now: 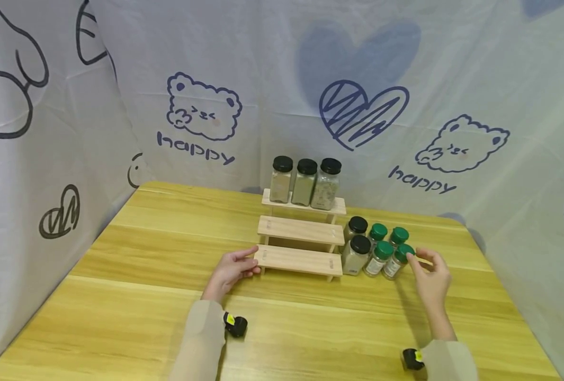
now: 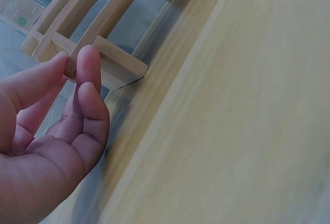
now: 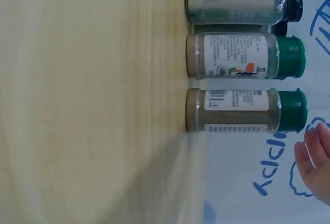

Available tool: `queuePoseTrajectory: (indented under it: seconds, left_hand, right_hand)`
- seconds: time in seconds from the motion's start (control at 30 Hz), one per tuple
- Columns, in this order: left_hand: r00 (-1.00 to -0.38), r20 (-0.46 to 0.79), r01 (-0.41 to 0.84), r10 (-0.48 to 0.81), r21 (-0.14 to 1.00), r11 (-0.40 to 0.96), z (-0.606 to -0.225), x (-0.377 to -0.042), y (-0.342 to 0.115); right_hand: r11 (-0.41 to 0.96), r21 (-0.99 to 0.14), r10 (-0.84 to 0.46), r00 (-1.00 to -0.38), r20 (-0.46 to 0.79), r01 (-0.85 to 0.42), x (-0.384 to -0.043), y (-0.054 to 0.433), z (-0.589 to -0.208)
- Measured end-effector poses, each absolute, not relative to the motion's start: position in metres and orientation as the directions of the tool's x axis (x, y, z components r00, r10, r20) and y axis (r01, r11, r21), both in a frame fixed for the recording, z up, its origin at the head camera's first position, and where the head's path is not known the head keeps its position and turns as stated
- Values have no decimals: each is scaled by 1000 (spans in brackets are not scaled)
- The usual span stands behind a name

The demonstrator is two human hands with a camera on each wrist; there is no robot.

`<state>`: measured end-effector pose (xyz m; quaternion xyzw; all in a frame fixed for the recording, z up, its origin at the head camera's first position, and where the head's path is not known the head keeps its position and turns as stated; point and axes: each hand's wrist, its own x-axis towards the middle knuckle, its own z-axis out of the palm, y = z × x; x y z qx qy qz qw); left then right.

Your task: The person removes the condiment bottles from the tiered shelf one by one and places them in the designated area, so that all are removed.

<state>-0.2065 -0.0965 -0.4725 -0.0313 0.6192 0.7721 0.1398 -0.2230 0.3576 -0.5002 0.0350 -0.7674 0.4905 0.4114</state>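
My left hand (image 1: 231,270) pinches the left end of the lowest step of a three-step wooden shelf rack (image 1: 298,260); the left wrist view shows thumb and fingertips (image 2: 88,61) at the board's end. My right hand (image 1: 433,278) is beside the front right green-capped spice jar (image 1: 396,263), its thumb and fingers parted near the cap. In the right wrist view, those fingers (image 3: 313,149) appear just past the green cap (image 3: 292,110) with nothing between them. Another green-capped jar (image 3: 237,55) stands alongside.
Three black-capped jars (image 1: 303,182) line the rack's top step. Right of the rack, black-capped jars (image 1: 356,255) and several green-capped jars (image 1: 378,258) stand in two close rows. Behind the wooden table (image 1: 310,328) hangs a printed cloth (image 1: 282,79).
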Motion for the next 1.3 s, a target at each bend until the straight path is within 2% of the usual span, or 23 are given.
queuePoseTrajectory:
  seconds: [0.17, 0.2, 0.23, 0.43, 0.47, 0.6, 0.67, 0.83, 0.93, 1.3]
  left_hand:
    - [-959, -220, -253, 178, 948, -192, -473, -207, -96]
    - [-960, -216, -250, 179, 949, -192, -473, -207, -97]
    - [-960, -213, -247, 181, 950, -193, -473, -207, -97]
    - [-962, -199, -235, 186, 953, -193, -474, -207, -97]
    - [-962, -201, -236, 184, 952, -193, -475, -207, -97]
    - [-962, -207, -240, 176, 951, -194, -475, -208, -96]
    - [-962, -209, -242, 176, 951, -193, -475, -208, -96]
    - [-961, -211, -245, 180, 950, -192, -473, -207, -96]
    - [-960, -212, -246, 180, 950, -194, -473, -207, -96]
    - [-960, -209, -245, 188, 950, -192, -471, -206, -96]
  right_hand:
    - [526, -697, 349, -624, 699, -487, -227, 360, -503]
    - [581, -674, 345, -611, 712, -456, -235, 368, -514]
    - [535, -690, 340, -623, 704, -487, -231, 364, -506]
    - [498, -675, 295, -625, 722, -545, -230, 353, -506]
    - [530, -655, 290, -610, 737, -539, -235, 354, -514]
    - [456, -645, 269, -596, 757, -613, -235, 340, -512]
    - [444, -605, 229, -569, 790, -661, -231, 330, -504]
    - [391, -636, 217, -605, 766, -665, -193, 275, -439]
    - [369, -653, 225, -618, 754, -662, -185, 257, -424]
    - [249, -629, 161, -609, 777, -736, -187, 227, -407]
